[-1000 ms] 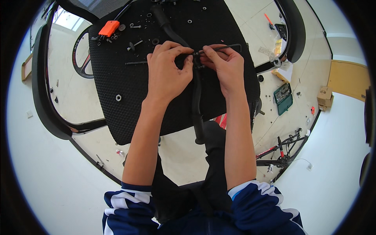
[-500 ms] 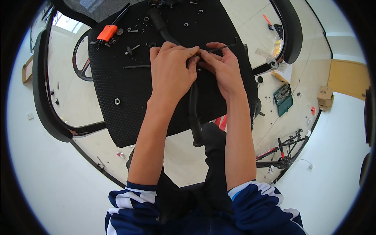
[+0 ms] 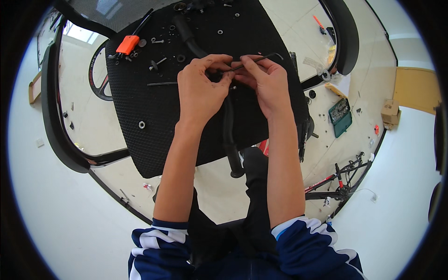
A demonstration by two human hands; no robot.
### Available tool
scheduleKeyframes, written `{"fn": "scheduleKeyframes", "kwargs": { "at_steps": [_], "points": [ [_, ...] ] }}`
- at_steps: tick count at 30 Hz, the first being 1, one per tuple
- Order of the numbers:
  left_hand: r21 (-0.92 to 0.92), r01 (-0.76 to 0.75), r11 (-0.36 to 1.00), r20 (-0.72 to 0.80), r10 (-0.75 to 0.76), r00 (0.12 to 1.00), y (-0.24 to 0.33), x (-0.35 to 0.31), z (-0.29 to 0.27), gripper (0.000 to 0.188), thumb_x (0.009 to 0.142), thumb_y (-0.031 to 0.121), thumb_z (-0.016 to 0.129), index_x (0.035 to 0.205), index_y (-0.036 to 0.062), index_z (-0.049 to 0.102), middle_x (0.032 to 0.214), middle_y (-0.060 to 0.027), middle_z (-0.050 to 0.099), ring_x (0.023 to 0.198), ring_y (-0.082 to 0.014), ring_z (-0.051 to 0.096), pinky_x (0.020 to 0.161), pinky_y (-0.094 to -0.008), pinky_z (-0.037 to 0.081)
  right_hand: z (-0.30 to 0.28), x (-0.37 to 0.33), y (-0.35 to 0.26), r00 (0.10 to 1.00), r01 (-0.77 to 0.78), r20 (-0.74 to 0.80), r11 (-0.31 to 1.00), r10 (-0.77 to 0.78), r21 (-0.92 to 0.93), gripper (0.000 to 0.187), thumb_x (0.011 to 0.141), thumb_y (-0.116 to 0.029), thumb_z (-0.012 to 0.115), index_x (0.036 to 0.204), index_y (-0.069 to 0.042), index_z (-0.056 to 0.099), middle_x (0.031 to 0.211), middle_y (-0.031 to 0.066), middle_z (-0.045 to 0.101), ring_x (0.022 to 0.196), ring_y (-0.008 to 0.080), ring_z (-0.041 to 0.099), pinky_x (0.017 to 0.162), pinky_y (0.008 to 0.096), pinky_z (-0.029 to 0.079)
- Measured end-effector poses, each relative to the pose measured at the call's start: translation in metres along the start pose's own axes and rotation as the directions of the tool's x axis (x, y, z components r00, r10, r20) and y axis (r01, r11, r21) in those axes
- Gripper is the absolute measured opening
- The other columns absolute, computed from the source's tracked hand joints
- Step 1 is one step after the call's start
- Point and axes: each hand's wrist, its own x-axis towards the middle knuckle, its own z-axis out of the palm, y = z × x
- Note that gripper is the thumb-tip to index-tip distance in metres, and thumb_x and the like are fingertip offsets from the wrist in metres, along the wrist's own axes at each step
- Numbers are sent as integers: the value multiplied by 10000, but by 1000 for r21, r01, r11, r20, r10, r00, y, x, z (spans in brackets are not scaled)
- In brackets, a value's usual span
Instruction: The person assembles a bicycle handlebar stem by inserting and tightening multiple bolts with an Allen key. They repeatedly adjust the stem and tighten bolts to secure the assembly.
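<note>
My right hand [image 3: 270, 88] is closed in a pinch on a dark hex key [image 3: 267, 57], its bent end sticking out past the fingers to the right. My left hand [image 3: 201, 88] is closed too, thumb and fingertips meeting at the inner end of the key. Whatever they grip there is hidden by the fingers. Beneath both hands a black bicycle handlebar [image 3: 227, 121] lies lengthwise over the black mesh chair seat [image 3: 135, 93]. A thin dark rod [image 3: 161, 84] rests on the seat beside my left hand.
On the seat lie a hex nut [image 3: 142, 124], a bolt with a washer [image 3: 156, 64], an orange tool holder [image 3: 128, 45] and several small parts. Armrests [image 3: 58, 112] flank it. On the floor at right are a green case [image 3: 340, 117] and a bicycle frame [image 3: 338, 182].
The hex key has turned in my right hand, its bent end now pointing downward instead of up. My left fingers have shifted slightly around the key's inner end.
</note>
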Motion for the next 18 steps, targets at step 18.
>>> {"fn": "scheduleKeyframes", "kwargs": {
  "at_steps": [18],
  "points": [
    [228,-128,965,-86,151,985,-5,-4,13,122,773,86,768,880,38,800,912,-46,655,898,-249,585,804,-368,498,8,-7,-2,998,14,-54,998,-11,56,202,956,-97,677,1116,12,616,1120,207,713,981,249,719,901,362,585]
  ]
}}
